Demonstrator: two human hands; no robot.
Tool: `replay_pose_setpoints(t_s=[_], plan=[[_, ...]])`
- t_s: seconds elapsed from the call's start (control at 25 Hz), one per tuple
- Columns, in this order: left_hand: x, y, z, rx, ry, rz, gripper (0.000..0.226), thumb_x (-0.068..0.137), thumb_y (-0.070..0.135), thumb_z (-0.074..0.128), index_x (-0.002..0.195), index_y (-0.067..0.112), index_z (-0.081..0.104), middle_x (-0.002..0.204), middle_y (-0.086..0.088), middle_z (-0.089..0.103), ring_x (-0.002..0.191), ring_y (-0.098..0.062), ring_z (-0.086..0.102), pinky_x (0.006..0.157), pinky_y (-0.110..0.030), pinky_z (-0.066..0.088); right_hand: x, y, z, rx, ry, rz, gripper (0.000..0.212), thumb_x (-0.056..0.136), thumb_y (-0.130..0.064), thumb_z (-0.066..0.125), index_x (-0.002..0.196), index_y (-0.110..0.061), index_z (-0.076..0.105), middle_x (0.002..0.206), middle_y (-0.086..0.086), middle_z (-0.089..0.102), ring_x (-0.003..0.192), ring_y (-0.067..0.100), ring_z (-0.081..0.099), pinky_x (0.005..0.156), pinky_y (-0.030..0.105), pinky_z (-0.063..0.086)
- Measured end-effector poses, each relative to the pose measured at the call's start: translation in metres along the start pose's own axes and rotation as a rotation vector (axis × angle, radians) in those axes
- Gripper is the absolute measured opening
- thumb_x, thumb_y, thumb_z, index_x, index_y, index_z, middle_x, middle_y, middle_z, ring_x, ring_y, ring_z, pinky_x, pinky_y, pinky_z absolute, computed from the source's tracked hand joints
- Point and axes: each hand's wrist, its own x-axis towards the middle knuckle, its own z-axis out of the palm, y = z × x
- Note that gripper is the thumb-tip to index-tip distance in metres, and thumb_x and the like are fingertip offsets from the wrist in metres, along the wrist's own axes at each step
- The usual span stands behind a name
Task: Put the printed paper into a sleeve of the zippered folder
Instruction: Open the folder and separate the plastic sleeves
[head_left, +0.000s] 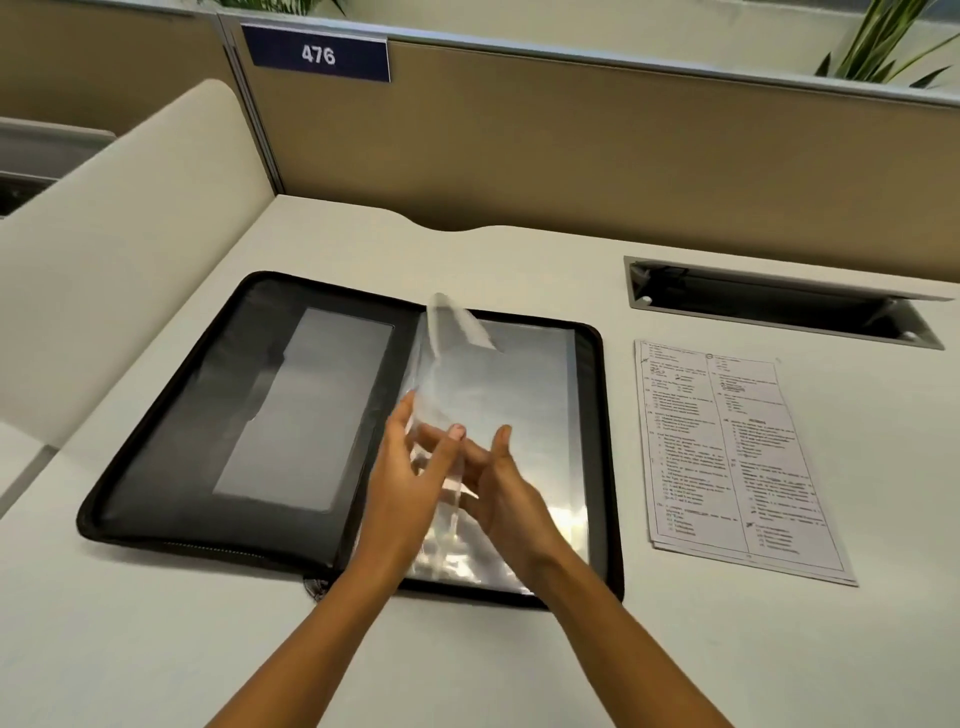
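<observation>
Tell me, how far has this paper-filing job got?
Done: the zippered folder lies unzipped and open on the desk. In hand: the left hand and right hand are lifting a clear sleeve up from the stack, apparently to open it. Left: the printed paper lies untouched beside the folder, not yet inserted.

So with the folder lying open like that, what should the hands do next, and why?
Probably part the mouth of the clear sleeve that both hands hold raised over the open zippered folder. The printed paper lies flat on the desk to the right, untouched, so the right hand could then fetch it.
</observation>
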Motion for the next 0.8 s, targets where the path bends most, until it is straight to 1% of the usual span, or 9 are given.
replay_pose_setpoints(t_s=[0.16, 0.24, 0.32, 0.4, 0.48, 0.56, 0.64, 0.72, 0.8], plan=[[0.006, 0.006, -0.037, -0.018, 0.153, -0.151, 0.058, 0.087, 0.025, 0.066, 0.139, 0.020, 0.041, 0.122, 0.006, 0.063, 0.108, -0.014, 0.061, 0.085, -0.027, 0.051, 0.006, 0.010, 0.012, 0.012, 0.007, -0.002, 0.068, 0.092, -0.061, 0.012, 0.123, -0.028, 0.062, 0.128, -0.006, 0.063, 0.121, 0.013, 0.056, 0.109, 0.041, 0.039], [0.012, 0.007, -0.057, -0.128, 0.164, -0.218, 0.047, 0.087, 0.014, 0.065, 0.132, 0.014, 0.049, 0.115, -0.002, 0.068, 0.102, -0.017, 0.065, 0.076, -0.024, 0.055, 0.006, 0.012, 0.011, 0.000, -0.010, 0.009, 0.068, 0.093, -0.060, 0.010, 0.121, -0.027, 0.064, 0.129, -0.004, 0.062, 0.121, 0.014, 0.056, 0.111, 0.044, 0.036], [0.019, 0.011, -0.070, -0.347, 0.157, -0.305, 0.031, 0.095, 0.017, 0.053, 0.126, 0.009, 0.053, 0.118, -0.013, 0.066, 0.100, -0.021, 0.067, 0.072, -0.024, 0.059, 0.004, 0.015, 0.011, -0.077, -0.051, 0.017, 0.065, 0.095, -0.058, 0.010, 0.121, -0.032, 0.063, 0.133, -0.008, 0.059, 0.124, 0.010, 0.053, 0.112, 0.039, 0.035], [0.024, 0.014, -0.081, -0.450, 0.128, -0.364, 0.036, 0.098, 0.035, 0.045, 0.121, 0.010, 0.055, 0.114, -0.011, 0.066, 0.098, -0.023, 0.067, 0.074, -0.033, 0.058, 0.001, 0.016, 0.016, -0.183, -0.124, 0.007, 0.061, 0.097, -0.057, 0.011, 0.121, -0.035, 0.062, 0.135, -0.019, 0.055, 0.127, 0.002, 0.048, 0.109, 0.022, 0.034], [0.028, 0.015, -0.090, -0.315, 0.073, -0.357, 0.037, 0.090, 0.039, 0.056, 0.113, 0.010, 0.059, 0.107, -0.008, 0.069, 0.093, -0.021, 0.070, 0.076, -0.033, 0.058, -0.001, 0.019, 0.022, -0.274, -0.168, 0.009, 0.056, 0.098, -0.056, 0.013, 0.120, -0.039, 0.062, 0.135, -0.024, 0.053, 0.127, 0.000, 0.046, 0.105, 0.018, 0.033], [0.032, 0.014, -0.099, -0.045, 0.088, -0.328, 0.016, 0.084, 0.014, 0.068, 0.099, 0.009, 0.065, 0.095, -0.012, 0.070, 0.075, -0.014, 0.071, 0.067, -0.022, 0.058, -0.001, 0.021, 0.024, -0.344, -0.155, -0.015, 0.049, 0.098, -0.055, 0.020, 0.119, -0.041, 0.062, 0.135, -0.022, 0.054, 0.125, 0.000, 0.048, 0.102, 0.019, 0.036], [0.041, 0.008, -0.114, 0.286, 0.223, -0.329, 0.018, 0.084, -0.002, 0.063, 0.098, 0.007, 0.069, 0.087, -0.015, 0.069, 0.067, -0.019, 0.066, 0.068, -0.025, 0.055, 0.000, 0.021, 0.020, -0.382, -0.068, -0.071, 0.037, 0.097, -0.050, 0.036, 0.120, -0.038, 0.062, 0.131, -0.018, 0.059, 0.118, -0.003, 0.053, 0.096, 0.015, 0.042], [0.049, 0.003, -0.128, 0.469, 0.377, -0.329, 0.026, 0.087, 0.002, 0.058, 0.110, 0.009, 0.067, 0.099, -0.017, 0.070, 0.082, -0.031, 0.066, 0.084, -0.039, 0.054, 0.001, 0.021, 0.010, -0.478, 0.049, -0.142, 0.030, 0.095, -0.038, 0.052, 0.122, -0.031, 0.062, 0.130, -0.011, 0.060, 0.117, -0.001, 0.055, 0.099, 0.021, 0.045], [0.052, -0.003, -0.134, 0.751, 0.554, -0.257, 0.038, 0.087, 0.004, 0.056, 0.125, 0.006, 0.055, 0.120, -0.024, 0.060, 0.105, -0.043, 0.058, 0.094, -0.052, 0.047, 0.003, 0.025, -0.004, -0.765, 0.124, -0.205, 0.033, 0.094, -0.030, 0.056, 0.127, -0.024, 0.059, 0.136, -0.007, 0.055, 0.126, 0.007, 0.048, 0.106, 0.028, 0.041]])
